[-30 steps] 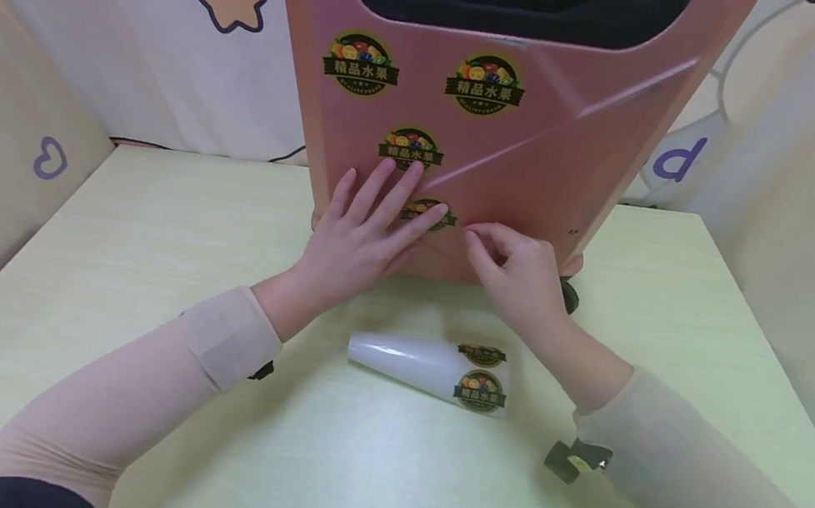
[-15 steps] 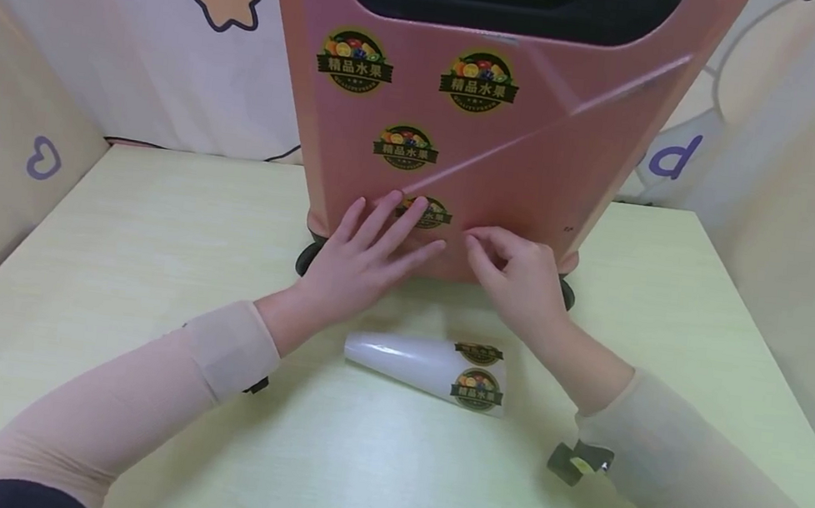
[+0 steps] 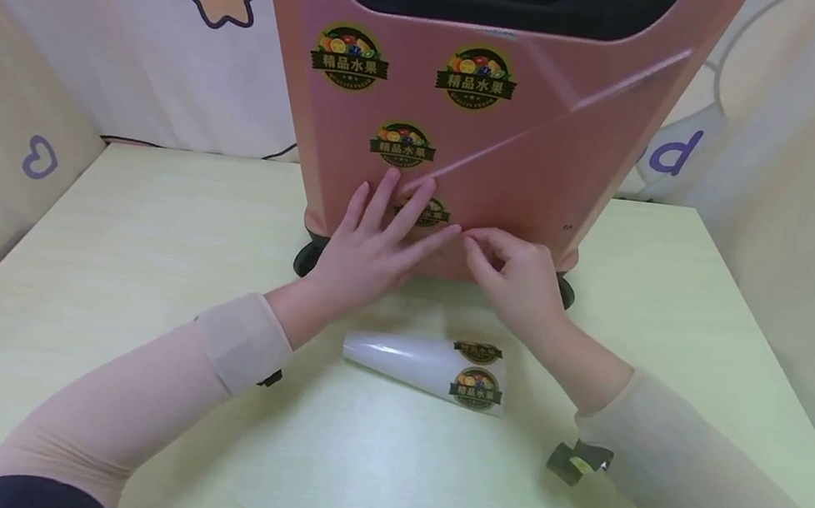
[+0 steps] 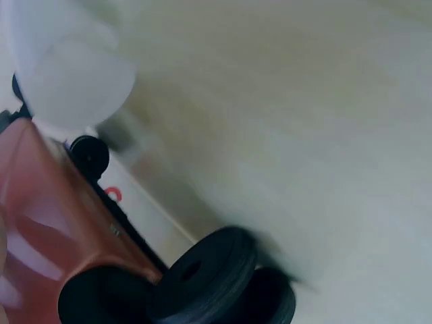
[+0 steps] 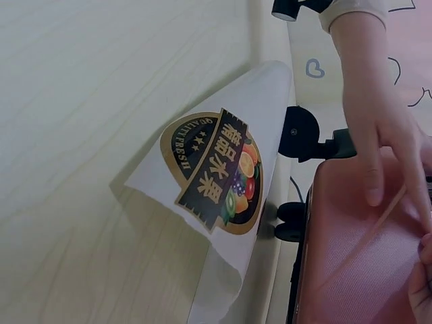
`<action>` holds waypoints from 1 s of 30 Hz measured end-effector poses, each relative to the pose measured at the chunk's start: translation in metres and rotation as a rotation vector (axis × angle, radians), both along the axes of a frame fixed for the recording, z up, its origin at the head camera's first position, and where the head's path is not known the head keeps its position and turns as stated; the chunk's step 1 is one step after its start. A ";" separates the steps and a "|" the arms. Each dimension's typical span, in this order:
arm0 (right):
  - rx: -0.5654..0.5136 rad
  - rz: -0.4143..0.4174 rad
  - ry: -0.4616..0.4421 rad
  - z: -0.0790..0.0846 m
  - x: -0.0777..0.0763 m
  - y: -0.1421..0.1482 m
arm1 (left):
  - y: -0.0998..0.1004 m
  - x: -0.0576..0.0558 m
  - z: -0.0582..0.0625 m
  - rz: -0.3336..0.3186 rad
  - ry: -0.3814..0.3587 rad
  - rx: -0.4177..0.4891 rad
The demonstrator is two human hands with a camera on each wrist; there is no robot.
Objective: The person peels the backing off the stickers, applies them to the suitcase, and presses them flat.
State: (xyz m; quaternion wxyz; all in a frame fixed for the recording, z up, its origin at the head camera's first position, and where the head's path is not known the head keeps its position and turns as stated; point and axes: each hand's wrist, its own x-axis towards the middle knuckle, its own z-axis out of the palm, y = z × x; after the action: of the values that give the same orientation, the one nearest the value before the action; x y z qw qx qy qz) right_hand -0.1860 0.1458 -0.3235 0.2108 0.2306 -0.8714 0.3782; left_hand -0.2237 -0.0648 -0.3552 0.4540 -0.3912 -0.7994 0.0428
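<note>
A pink suitcase stands upright, with several round fruit stickers on its front. My left hand lies spread against the lower front, its straight fingers partly covering the lowest sticker. Just above its fingertips is another sticker. My right hand is beside it with curled fingers, thumb and forefinger close together at the suitcase surface. The left forefinger's tip meets the right fingertips, just right of the lowest sticker. In the right wrist view the left hand reaches down the suitcase; the right hand shows only at the edge.
A curled white sticker sheet with two fruit stickers lies on the pale table in front of the suitcase. Black wheels support the suitcase. Patterned curtains surround the table's back and sides.
My left hand first slid down off the upper sticker, then moved up and right, its forefinger reaching the right fingertips. The right hand stays nearly still. The head view shifts slightly.
</note>
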 end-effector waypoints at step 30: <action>0.946 0.131 0.734 -0.013 -0.010 -0.013 | 0.022 -0.002 0.165 0.091 -0.023 0.277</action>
State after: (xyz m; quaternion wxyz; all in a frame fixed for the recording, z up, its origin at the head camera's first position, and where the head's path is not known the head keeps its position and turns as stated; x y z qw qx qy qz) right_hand -0.1961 0.1327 -0.3361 0.3484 0.4681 -0.7994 -0.1426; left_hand -0.2255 -0.0427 -0.1902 0.4920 -0.2885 -0.8198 -0.0519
